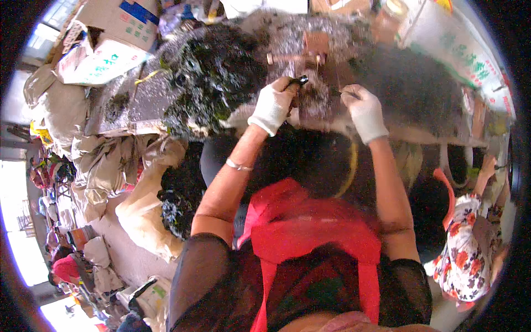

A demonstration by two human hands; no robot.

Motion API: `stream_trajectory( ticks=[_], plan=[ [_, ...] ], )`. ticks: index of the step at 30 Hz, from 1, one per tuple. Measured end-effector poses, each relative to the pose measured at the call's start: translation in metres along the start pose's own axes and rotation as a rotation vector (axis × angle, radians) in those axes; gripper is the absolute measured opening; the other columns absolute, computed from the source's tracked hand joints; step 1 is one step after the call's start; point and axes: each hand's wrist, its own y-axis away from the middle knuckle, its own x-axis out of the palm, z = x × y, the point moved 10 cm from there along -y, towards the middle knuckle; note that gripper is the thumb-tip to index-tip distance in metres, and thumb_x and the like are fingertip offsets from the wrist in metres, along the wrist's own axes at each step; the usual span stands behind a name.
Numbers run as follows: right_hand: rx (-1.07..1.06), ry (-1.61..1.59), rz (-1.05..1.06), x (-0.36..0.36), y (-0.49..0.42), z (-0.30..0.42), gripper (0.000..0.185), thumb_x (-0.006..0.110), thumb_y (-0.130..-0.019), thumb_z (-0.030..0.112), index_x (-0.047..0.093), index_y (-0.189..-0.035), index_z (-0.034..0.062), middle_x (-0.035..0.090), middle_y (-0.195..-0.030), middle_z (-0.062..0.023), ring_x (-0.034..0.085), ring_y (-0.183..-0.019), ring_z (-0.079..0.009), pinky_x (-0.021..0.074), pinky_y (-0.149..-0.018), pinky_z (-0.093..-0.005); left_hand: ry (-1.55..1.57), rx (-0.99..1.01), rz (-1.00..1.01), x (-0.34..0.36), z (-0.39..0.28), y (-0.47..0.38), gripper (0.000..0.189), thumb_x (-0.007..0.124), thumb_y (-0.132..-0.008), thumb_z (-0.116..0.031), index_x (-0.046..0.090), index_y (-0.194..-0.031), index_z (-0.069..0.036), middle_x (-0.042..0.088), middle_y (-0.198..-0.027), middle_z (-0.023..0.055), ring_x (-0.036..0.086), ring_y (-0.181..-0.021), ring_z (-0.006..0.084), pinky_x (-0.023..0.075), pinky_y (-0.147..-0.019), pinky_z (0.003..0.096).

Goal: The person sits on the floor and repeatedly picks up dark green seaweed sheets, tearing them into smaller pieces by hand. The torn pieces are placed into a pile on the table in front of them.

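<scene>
Both my hands wear white gloves with bare fingertips. My left hand (274, 103) is closed on a small dark, shiny piece, perhaps seaweed (303, 79), over the table's near edge. To its right, my right hand (365, 110) has thumb and forefinger pinched together; a thin strand seems to rise near them, too blurred to name. Just beyond and between the hands stands a small brown wooden device (316, 42) with a bar reaching left. A heap of dark, wet, leafy seaweed (213, 79) lies left of my left hand.
Cardboard boxes (135, 31) stand at the back left, and a white printed sack (448, 45) lies at the back right. Beige sacks (58, 103) crowd the left. An open sack (141, 220) of dark material stands below the table. A person in a floral garment (462, 253) is at the right.
</scene>
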Motion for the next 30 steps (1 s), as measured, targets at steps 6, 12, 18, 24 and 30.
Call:
stream_trajectory(
  ticks=[6, 12, 18, 24, 30],
  plan=[
    [-0.281, 0.136, 0.098, -0.027, 0.074, 0.047, 0.022, 0.065, -0.084, 0.022, 0.064, -0.098, 0.0058, 0.067, -0.087, -0.0161, 0.066, -0.082, -0.0321, 0.0515, -0.071, -0.0369, -0.006, 0.007, 0.327, 0.035, -0.06, 0.067, 0.017, 0.052, -0.092, -0.016, 0.061, -0.098, -0.002, 0.056, -0.06, 0.0045, 0.051, -0.051, 0.0087, 0.0432, -0.046, 0.0262],
    [-0.342, 0.13, 0.2, -0.024, 0.087, 0.073, 0.023, 0.067, -0.081, 0.015, 0.062, -0.099, 0.003, 0.066, -0.091, -0.0172, 0.065, -0.088, -0.0333, 0.0509, -0.074, -0.0368, -0.151, 0.308, 0.34, 0.07, -0.087, 0.094, 0.035, 0.068, -0.078, -0.016, 0.053, -0.104, 0.001, 0.061, -0.079, 0.0238, 0.061, -0.072, 0.0361, 0.0488, -0.065, 0.0386],
    [0.262, -0.097, 0.248, -0.059, 0.093, 0.018, 0.023, 0.065, -0.082, 0.012, 0.063, -0.103, 0.0028, 0.067, -0.092, -0.0091, 0.063, -0.079, -0.0188, 0.0508, -0.073, -0.0309, 0.141, -0.226, 0.684, 0.052, -0.044, 0.112, 0.031, 0.06, -0.086, -0.017, 0.054, -0.111, 0.0, 0.057, -0.067, 0.0069, 0.053, -0.054, 0.0139, 0.0428, -0.049, 0.0304],
    [-0.048, 0.459, 0.493, -0.032, 0.107, -0.016, 0.019, 0.063, -0.082, 0.009, 0.06, -0.097, -0.0012, 0.066, -0.089, -0.009, 0.062, -0.073, -0.0169, 0.0489, -0.062, -0.0301, -0.095, -0.129, 0.615, 0.038, -0.056, 0.11, 0.021, 0.055, -0.087, -0.017, 0.062, -0.097, 0.001, 0.058, -0.069, 0.0082, 0.056, -0.061, 0.0154, 0.0455, -0.056, 0.0294],
    [-0.435, -0.001, 0.603, -0.001, 0.102, 0.092, 0.053, 0.069, -0.077, 0.03, 0.055, -0.12, 0.0027, 0.06, -0.115, -0.0178, 0.061, -0.104, -0.0322, 0.0479, -0.087, -0.0401, -0.307, 0.476, 0.769, 0.052, -0.106, 0.139, 0.018, 0.058, -0.085, -0.015, 0.062, -0.095, 0.0, 0.061, -0.083, 0.015, 0.062, -0.081, 0.0286, 0.0493, -0.071, 0.0343]
  ],
)
